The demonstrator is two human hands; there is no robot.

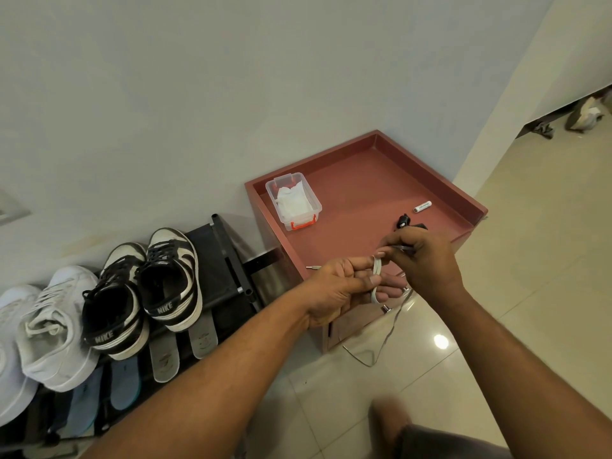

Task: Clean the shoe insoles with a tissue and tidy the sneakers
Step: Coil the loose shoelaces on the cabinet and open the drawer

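A white cable (pixel 377 276) is wound round the fingers of the left grip (pixel 344 289) and is pinched at its upper part by the clenched right grip (pixel 420 260). Both are held over the front edge of the red counter (pixel 357 193). The tissue (pixel 293 202) is kept in a clear box (pixel 313 207) at the counter's back left. The black-and-white sneakers (pixel 169 276) are set on the shoe rack (pixel 218 260), with the grey insoles (pixel 202 339) laid at their heels.
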